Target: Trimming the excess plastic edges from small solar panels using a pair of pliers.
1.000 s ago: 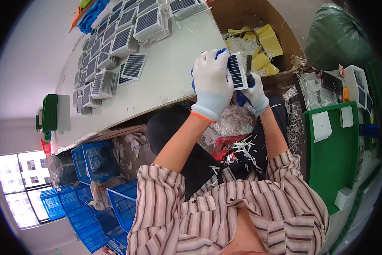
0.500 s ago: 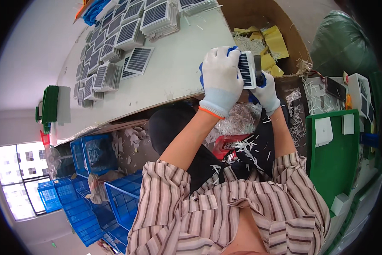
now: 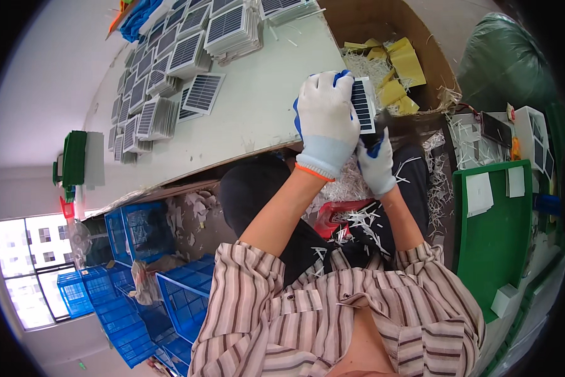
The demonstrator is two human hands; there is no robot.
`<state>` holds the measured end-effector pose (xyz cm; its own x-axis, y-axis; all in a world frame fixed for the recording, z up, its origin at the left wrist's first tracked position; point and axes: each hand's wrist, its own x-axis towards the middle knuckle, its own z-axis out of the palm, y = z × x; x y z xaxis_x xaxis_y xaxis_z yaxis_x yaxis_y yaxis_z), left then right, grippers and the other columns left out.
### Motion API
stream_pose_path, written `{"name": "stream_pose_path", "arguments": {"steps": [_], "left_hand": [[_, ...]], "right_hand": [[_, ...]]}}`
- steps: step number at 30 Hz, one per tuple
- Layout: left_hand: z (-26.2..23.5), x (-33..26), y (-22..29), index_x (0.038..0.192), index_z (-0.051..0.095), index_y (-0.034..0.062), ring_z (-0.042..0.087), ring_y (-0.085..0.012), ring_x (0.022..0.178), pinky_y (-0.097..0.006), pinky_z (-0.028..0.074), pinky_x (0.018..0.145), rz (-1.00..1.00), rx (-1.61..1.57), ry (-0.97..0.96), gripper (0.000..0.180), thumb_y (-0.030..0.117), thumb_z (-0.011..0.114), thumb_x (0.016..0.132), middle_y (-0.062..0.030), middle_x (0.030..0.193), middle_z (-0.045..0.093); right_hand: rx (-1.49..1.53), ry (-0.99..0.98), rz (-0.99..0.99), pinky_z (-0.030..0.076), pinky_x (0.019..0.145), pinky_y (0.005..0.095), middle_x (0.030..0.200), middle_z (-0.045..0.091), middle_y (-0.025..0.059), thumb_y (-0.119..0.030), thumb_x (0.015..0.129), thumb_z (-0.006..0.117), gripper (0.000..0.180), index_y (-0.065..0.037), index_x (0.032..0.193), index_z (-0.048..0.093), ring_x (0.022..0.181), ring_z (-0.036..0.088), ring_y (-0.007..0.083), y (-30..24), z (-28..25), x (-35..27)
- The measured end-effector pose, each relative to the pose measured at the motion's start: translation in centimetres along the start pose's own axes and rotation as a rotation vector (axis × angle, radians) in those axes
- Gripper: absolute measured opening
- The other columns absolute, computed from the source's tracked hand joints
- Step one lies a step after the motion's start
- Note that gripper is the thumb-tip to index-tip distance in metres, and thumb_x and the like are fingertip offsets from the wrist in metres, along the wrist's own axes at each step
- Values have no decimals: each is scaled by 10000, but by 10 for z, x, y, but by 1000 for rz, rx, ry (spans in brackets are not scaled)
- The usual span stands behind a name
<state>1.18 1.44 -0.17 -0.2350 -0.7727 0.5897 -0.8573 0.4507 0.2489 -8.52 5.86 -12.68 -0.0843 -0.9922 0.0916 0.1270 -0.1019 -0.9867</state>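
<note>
White-gloved left hand (image 3: 326,110) clamped on small solar panel (image 3: 362,107), right hand (image 3: 376,164) curled around blurred dark tool (image 3: 383,120)

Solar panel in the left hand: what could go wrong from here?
The dark tool in the right hand shows as a blur close to the solar panel; a slip might scratch the panel or catch the left hand.
The panel is held out past the edge of the table, so a loosened grip could let it fall.
</note>
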Motion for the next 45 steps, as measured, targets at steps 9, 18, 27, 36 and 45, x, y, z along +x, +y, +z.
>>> {"name": "stream_pose_path", "arguments": {"steps": [9,18,27,36,45], "left_hand": [[2,-2,1,1043,599,52,527,-323,963,-415,429,836,-10,-12,-16,349,16,576,697,-126,1010,575],[-20,0,-7,1052,569,30,492,-328,998,-411,410,878,-50,37,-16,392,59,635,666,-136,1016,542],[-3,-1,-1,970,608,58,529,-308,910,-407,428,797,48,-53,-44,365,-30,588,617,-115,928,570],[-5,1,2,1051,628,90,530,-320,902,-417,438,774,31,27,-31,365,8,576,699,-121,959,580],[0,4,10,1060,621,69,520,-327,891,-423,428,775,53,96,-76,377,14,571,691,-128,965,575]], "right_hand": [[281,72,-243,488,815,311,937,619,79,-217,910,491,290,-36,1135,508,880,607,170,59,29,75],[33,-200,-197,506,615,243,820,645,44,-196,868,564,198,-20,948,607,731,624,118,8,-23,32],[205,-297,91,474,550,247,662,615,27,-86,711,691,139,-6,795,615,592,585,102,-20,-27,4],[333,-104,149,490,670,237,813,634,52,-54,745,680,314,25,1024,560,687,594,107,-23,-17,-9],[1036,-123,-63,404,980,359,1247,528,118,-363,995,320,427,-70,1280,441,1128,524,233,30,29,47]]}}
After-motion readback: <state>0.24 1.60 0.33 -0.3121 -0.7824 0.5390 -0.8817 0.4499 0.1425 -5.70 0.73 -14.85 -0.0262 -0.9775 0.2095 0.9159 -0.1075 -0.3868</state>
